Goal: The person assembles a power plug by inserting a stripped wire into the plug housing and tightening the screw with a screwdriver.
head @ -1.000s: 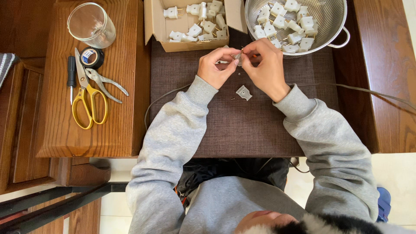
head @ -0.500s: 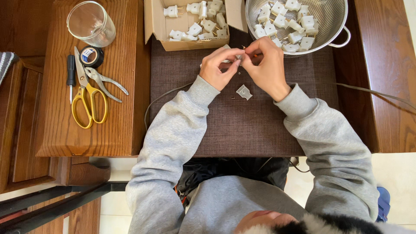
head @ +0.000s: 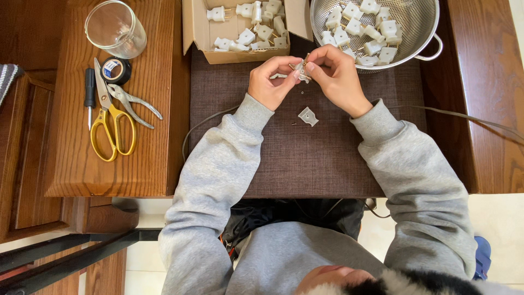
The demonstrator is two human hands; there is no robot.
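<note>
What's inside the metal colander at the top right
The metal colander holds a heap of white plug pieces with metal prongs. The right hand covers its near rim, so anything beneath there is hidden.

A small pale-grey plastic plug part with thin metal prongs [head: 300,71] is pinched between the fingertips of both hands, raised just above the dark brown woven mat, close to the front edge of the cardboard box and the rim of the steel colander. Its exact shape is mostly hidden by fingers. A flat pale-grey plastic cover piece [head: 308,116] lies loose on the mat just below it, tilted slightly askew.
</note>
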